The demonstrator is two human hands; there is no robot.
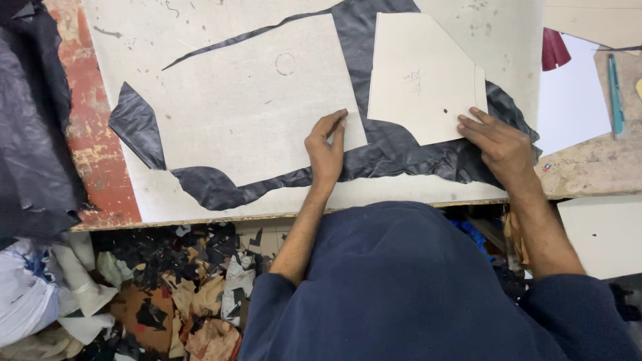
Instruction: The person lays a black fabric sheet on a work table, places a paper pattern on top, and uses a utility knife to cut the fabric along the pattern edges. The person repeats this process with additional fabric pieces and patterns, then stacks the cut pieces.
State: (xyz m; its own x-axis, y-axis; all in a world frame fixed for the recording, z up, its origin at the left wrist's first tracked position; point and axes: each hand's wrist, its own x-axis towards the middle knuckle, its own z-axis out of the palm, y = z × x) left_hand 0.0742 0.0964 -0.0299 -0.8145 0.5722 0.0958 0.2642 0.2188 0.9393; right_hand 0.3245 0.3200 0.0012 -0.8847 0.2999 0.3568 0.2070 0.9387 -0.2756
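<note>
Pressing two card templates flat onto a sheet of black leather (401,157), the person works at the near edge of a pale cutting board (167,27) on the desk. The left hand (326,150) rests at the lower right corner of the large template (254,100), its fingers (334,124) held together and laid flat on the card's edge, pinching nothing. The right hand (501,144) bears down on the lower right corner of the small template (421,73), fingers slightly spread and flat, holding nothing.

To do this step well, it seems wise to keep both cards pinned without sliding, set close together so little leather is wasted, and kept within the hide's ragged outline. The leather shows only as a narrow band between and around the cards, so the margin at the lower edge looks thin and needs watching.

A loose black offcut (137,124) pokes out at the large template's left side. A teal pen (615,93) lies well apart on the right, beyond the right hand. A dark red scrap (555,48) sits near the board's right edge. More black leather (33,113) is heaped at the left. Scraps (180,294) litter the floor below the desk.
</note>
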